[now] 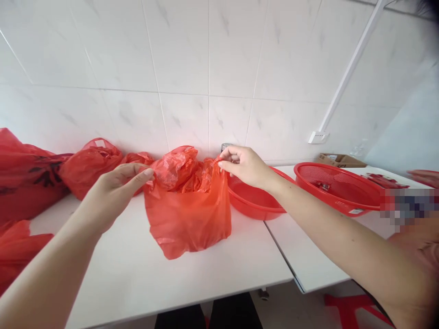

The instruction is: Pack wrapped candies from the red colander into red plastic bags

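The left hand (113, 194) and the right hand (244, 165) hold up a red plastic bag (188, 224) by its two upper corners, its body hanging down over the middle of the white worktop (130, 274). The fingers of each hand are narrow, thumb against fingertips, pinching the thin plastic. Crumpled red bags (176, 167) lie just behind it, towards the tiled wall (185, 55). At the worktop's left end sit a large red bag with black print (29, 183) and, beside it, a bulging red bag (91, 167). A red basket (257, 205) stands near the right edge, partly hidden by the right hand and forearm. Across the seam, on a second white worktop (322, 256), rests a red mesh basket (339, 192) with a small object inside, too small to identify. Behind it, near the back edge, is an open cardboard box (343, 161); a white power socket (318, 137) is fixed to the wall
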A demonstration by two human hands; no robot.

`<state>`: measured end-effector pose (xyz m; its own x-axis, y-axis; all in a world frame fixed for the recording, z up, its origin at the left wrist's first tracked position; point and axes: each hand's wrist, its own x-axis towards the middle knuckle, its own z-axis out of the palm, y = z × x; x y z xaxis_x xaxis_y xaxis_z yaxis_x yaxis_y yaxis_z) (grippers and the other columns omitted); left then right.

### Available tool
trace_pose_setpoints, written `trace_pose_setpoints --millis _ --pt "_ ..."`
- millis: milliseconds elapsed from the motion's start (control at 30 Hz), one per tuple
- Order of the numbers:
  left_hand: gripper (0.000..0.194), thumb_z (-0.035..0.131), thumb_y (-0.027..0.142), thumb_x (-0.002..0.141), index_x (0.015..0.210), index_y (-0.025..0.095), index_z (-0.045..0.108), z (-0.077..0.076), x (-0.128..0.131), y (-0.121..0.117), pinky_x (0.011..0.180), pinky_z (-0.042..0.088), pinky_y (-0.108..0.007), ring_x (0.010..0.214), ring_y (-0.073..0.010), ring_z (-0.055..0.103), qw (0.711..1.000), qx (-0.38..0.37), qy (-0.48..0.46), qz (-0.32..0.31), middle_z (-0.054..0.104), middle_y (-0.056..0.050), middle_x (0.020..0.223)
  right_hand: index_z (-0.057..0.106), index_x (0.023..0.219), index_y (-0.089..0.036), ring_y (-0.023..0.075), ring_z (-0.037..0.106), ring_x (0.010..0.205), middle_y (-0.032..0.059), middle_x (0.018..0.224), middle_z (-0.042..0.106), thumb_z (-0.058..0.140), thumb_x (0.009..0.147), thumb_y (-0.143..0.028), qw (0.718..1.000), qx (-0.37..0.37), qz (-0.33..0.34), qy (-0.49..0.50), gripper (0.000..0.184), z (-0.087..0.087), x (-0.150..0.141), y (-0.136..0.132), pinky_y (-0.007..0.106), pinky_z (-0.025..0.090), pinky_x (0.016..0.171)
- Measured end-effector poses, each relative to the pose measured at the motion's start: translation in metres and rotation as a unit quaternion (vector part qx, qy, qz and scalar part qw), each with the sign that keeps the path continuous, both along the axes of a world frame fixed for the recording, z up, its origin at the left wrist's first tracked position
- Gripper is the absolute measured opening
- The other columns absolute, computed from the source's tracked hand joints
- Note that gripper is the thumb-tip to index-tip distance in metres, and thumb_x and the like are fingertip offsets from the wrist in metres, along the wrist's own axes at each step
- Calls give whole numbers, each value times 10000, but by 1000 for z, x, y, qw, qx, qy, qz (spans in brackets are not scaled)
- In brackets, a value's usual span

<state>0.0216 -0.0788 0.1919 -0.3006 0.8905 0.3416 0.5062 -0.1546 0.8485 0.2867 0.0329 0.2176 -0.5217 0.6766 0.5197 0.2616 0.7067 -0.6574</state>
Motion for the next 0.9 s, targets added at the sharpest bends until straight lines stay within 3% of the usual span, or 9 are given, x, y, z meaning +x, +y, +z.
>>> trace_pose_setpoints --millis 67,200,300,367,433,533,667,767,900 --pt "316 604 512 841 955 218 627 7 10 4 914 402 -311 956 -181 558 998 2 -34 -43 649 5 1022 588 808 -162 131 612 740 18 803 664 579 825 -244 1000 2 4 -1 84 8 -2 -1 290 472 696" --pt "394 610 456 853 1214 321 530 14 24 14 876 482 -360 993 -210 610 970 -42 -131 -201 648 -25 1170 590 814 -166 127 613 740 7 788 662 583 820 -230 999 1 40 15 65 12 -11 -6 296 482 721" --pt "566 677 423 803 1318 365 449 13 37 21 888 490 -365 1002 -222 635 950 -135 -82 -268 673 -24 1081 608 806 -175 122 598 757 -7 808 652 588 816 -232 995 29 96 -12 61 11 -25 -15 288 478 726" --pt "427 702 436 768 1151 295 577 10 47 26 832 505 -366 866 -227 658 941 -187 -28 -282 673 -20 875 613 808 -180 118 596 779 -12 831 652 585 827 -232 992 43 119 -2 62 11 -35 -22 285 478 741" --pt "246 655 478 787 795 235 621 5 55 30 755 511 -366 702 -216 634 933 -211 0 -293 568 6 644 643 846 -189 121 606 842 -11 890 670 587 847 -232 990 52 133 3 71 9 -43 -27 289 474 789" --pt "418 532 507 857 549 235 454 -2 60 33 693 499 -354 564 -175 551 932 -215 -46 -290 362 45 520 683 986 -238 133 600 991 -8 1052 677 566 891 -219 987 73 142 -20 152 1 -45 -26 295 455 857" --pt "421 491 478 884 547 232 438 -7 54 34 696 489 -343 537 -147 472 927 -207 -122 -288 297 60 521 606 1156 -246 143 624 909 17 998 672 561 913 -301 989 13 131 -59 253 -21 -33 -12 305 479 791" --pt "419 466 512 896 589 227 468 -9 47 34 711 472 -325 567 -149 497 926 -197 -142 -290 353 56 528 595 1048 -215 129 608 746 -10 818 648 553 908 -296 988 -46 129 -70 166 -32 -21 -11 293 483 698" --pt "370 402 518 934 797 225 583 -8 42 32 741 429 -279 696 -151 539 942 -178 -92 -270 553 28 632 573 930 -217 117 609 826 -14 893 647 525 909 -218 993 -10 121 -5 53 -28 -11 -29 286 476 769"
